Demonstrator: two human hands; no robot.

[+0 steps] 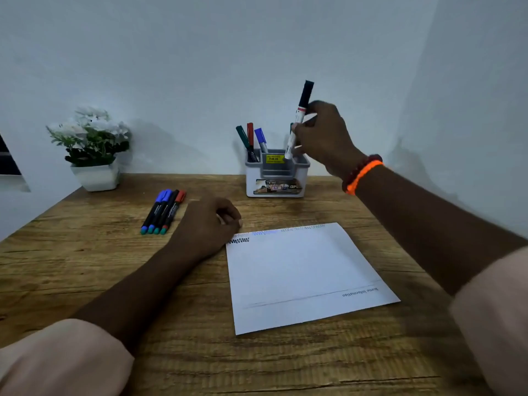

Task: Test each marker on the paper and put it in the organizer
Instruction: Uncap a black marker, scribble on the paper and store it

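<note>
My right hand [325, 138] pinches a white marker with a black cap [300, 115], held nearly upright with its lower end at the rim of the grey and white organizer [276, 184]. Green, red and blue capped markers [251, 138] stand in the organizer's left compartment. Several loose markers [164, 211] lie side by side on the table at the left. A white paper [300, 275] lies in the middle, with zigzag test lines along its far edge. My left hand [211, 221] rests on the table with curled fingers at the paper's far left corner.
A white pot of white flowers [94, 150] stands at the back left of the wooden table [85, 275]. A pale wall rises right behind the organizer. I wear an orange and red bracelet [361, 174] on my right wrist.
</note>
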